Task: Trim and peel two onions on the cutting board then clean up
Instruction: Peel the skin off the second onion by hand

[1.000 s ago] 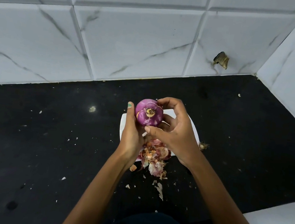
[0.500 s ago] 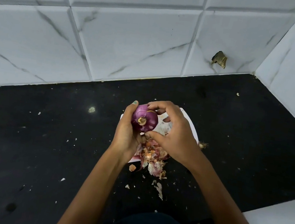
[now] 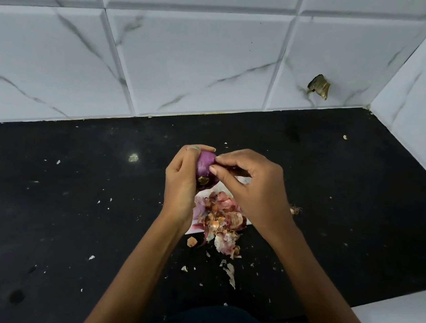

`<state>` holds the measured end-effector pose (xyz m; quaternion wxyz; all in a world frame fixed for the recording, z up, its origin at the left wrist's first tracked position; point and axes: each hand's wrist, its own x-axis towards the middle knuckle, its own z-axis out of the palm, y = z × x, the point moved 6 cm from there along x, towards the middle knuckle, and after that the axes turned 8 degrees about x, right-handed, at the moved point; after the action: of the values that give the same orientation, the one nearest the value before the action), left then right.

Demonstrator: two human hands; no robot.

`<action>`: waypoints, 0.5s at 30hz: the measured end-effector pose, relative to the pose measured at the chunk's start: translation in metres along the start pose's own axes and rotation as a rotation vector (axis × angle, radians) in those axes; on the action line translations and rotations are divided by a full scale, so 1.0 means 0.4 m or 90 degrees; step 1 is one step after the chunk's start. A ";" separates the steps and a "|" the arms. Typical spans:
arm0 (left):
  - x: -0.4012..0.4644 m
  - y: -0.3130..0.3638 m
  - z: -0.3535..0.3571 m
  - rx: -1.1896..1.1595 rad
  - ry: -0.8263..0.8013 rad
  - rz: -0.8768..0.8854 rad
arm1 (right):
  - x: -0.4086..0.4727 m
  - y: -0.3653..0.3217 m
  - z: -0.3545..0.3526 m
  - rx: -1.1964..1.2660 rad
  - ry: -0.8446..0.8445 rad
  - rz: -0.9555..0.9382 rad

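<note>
The left hand (image 3: 181, 181) is cupping the onion (image 3: 205, 169) over the cutting board (image 3: 204, 193) so peelings (image 3: 222, 220) drop there; the right hand (image 3: 252, 190) is pinching its skin.

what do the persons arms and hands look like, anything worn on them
Both forearms are bare up to the frame's lower edge: no sleeves, watch, bracelets or gloves show. The left hand has a greenish tint on one fingernail, seemingly nail polish. The right hand shows plain, short nails and no rings. Dark clothing shows at the bottom between the arms.
</note>
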<state>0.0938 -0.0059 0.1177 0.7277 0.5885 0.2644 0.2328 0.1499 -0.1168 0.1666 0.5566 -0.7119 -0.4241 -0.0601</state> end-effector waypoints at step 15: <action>-0.005 0.011 0.008 0.052 0.061 0.045 | -0.016 -0.015 0.021 -0.170 0.052 -0.069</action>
<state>0.0944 -0.0086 0.1229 0.6809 0.6146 0.2875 0.2755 0.1384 -0.1129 0.1643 0.4695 -0.7527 -0.4271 -0.1749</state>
